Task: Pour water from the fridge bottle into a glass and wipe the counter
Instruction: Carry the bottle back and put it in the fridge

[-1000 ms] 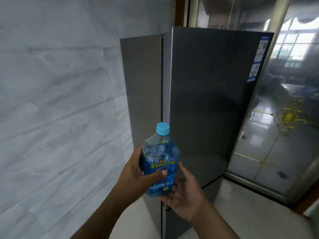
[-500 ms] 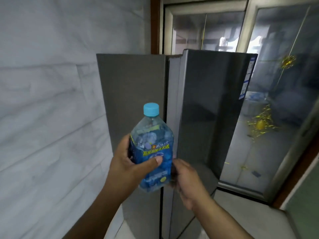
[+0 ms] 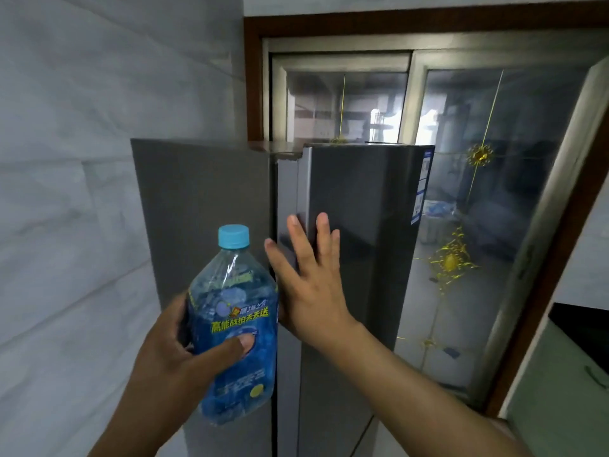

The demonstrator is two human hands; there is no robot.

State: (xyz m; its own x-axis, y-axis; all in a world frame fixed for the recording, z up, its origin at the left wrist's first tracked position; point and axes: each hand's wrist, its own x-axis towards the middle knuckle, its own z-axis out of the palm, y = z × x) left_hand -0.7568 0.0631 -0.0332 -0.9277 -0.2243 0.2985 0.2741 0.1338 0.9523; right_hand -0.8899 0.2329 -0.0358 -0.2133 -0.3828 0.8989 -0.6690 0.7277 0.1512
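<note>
Pale marble-look tiled wall [image 3: 82, 159] on the left, and dead ahead a dark wooden door frame [image 3: 395, 26] around sliding glass doors [image 3: 494, 209] with gold ornaments [image 3: 449, 262], daylight glowing through.

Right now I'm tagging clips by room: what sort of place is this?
Likely a home kitchen corner: a tall grey fridge beside a marble-tiled wall, with patterned sliding glass doors behind it.

Grey fridge [image 3: 362, 199] stands on pale floor [image 3: 375, 446], tight vs wall on its left.
</note>
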